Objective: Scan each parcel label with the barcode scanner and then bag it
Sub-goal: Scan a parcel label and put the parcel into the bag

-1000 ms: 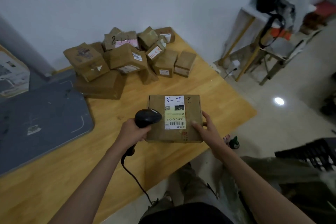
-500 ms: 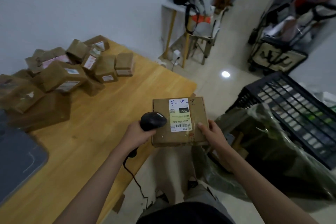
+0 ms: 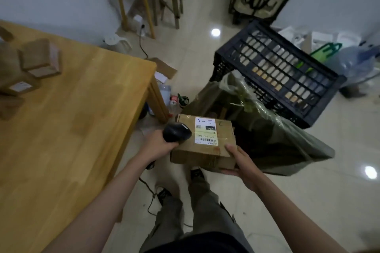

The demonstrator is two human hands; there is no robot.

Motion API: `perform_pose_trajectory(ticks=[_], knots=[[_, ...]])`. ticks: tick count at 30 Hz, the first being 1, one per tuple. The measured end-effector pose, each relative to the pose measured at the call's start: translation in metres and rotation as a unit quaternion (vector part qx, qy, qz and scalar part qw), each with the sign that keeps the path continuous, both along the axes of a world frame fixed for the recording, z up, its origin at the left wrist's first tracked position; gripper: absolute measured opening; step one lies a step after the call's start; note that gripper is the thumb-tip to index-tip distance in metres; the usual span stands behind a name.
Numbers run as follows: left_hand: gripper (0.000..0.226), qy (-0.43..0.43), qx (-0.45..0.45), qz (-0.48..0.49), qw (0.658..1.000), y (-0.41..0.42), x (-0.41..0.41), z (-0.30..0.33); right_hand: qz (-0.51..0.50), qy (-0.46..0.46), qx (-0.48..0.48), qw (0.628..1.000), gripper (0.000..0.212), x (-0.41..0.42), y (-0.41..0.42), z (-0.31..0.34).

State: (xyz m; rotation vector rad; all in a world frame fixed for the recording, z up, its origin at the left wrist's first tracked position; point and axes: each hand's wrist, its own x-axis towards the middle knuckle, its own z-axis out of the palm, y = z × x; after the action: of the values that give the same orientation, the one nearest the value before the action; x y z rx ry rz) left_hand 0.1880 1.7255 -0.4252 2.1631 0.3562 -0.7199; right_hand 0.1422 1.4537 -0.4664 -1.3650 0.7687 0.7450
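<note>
Label point(image 3: 205, 130) small print unreadable; scanner point(image 3: 177, 132) handle hidden in left hand point(image 3: 158, 146); table parcels point(image 3: 39, 60) blurred, edge-cropped.

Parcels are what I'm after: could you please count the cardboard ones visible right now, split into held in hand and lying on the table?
Held in hand: 1, the labelled parcel, gripped by the right hand beside the scanner in the left hand.
On the table: at least 4 parcels, cropped at the frame edge.
Total: at least 5.
</note>
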Motion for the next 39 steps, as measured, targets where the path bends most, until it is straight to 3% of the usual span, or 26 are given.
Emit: perform_pose_trajectory(ticks=[6,10,16,20,22,24,26,28,33,36,39], knots=[[0.023,0.022,-0.008,-0.007,1.0,-0.065,0.021,-0.035,-0.167,0.112,0.026,0.979,0.039,0.001,-0.045,-0.034],[0.031,0.025,-0.012,-0.028,0.999,-0.096,0.03,-0.047,-0.326,0.187,0.07,0.924,0.039,0.009,-0.071,-0.06],[0.028,0.036,-0.005,-0.061,0.997,-0.127,0.039,-0.067,-0.468,0.271,0.122,0.832,0.052,0.022,-0.101,-0.108],[0.016,0.044,0.011,-0.098,0.994,-0.141,0.042,-0.082,-0.509,0.26,0.126,0.811,0.054,0.029,-0.116,-0.123],[0.006,0.044,0.017,-0.111,0.993,-0.146,0.042,-0.089,-0.488,0.211,0.113,0.84,0.052,0.039,-0.117,-0.127],[0.016,0.047,0.019,-0.118,0.992,-0.15,0.041,-0.095,-0.414,0.161,0.052,0.895,0.051,0.051,-0.111,-0.129],[0.017,0.059,0.02,-0.121,0.991,-0.153,0.041,-0.099,-0.322,0.126,-0.032,0.938,0.061,0.06,-0.105,-0.134],[0.015,0.07,0.025,-0.124,0.989,-0.155,0.04,-0.104,-0.231,0.105,-0.057,0.966,0.07,0.067,-0.101,-0.136],[0.016,0.078,0.038,-0.138,0.987,-0.153,0.04,-0.114,-0.102,0.094,-0.092,0.986,0.086,0.082,-0.124,-0.167],[0.017,0.071,0.041,-0.145,0.986,-0.148,0.044,-0.115,-0.051,0.113,-0.076,0.989,0.066,0.09,-0.134,-0.156],[0.016,0.067,0.051,-0.144,0.986,-0.139,0.048,-0.11,0.006,0.142,-0.097,0.985,0.064,0.086,-0.138,-0.147]])
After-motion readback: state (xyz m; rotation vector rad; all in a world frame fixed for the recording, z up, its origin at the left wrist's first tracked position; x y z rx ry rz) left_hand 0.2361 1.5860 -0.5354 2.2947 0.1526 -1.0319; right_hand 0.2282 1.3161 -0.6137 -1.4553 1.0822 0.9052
